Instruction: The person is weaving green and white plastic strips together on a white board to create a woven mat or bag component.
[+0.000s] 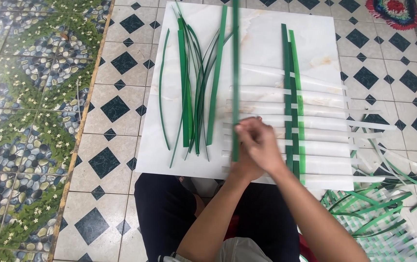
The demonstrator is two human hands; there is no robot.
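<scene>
**Green strip held upright, running away from the hands over the white board**

Head view: Both hands meet near the front edge of the white board (pixel 266 39), which lies on the patterned tile floor (pixel 116 106). The right hand (pixel 262 145) lies on top, its grip pressed together around the lower part of a long dark green strip (pixel 235 73). The left hand (pixel 242 167) sits underneath and is mostly covered, so I cannot tell whether its grip is closed on the strip or only steadying it.

The strip's long axis runs straight away from the person, from the hands up past the far edge of the board. It looks blurred and seems lifted off the surface. Its short lower end shows just below the fingers.

To the right of the hands, near but apart, lie the white strips (pixel 315 126), crosswise, with two green strips (pixel 291 87) woven through them lengthwise. The held strip stands parallel to those two, on their left. To the left of the hands rests a loose bundle of green strips (pixel 191 92), also lengthwise. A finished woven mat (pixel 378 218) lies on the floor at lower right.
</scene>
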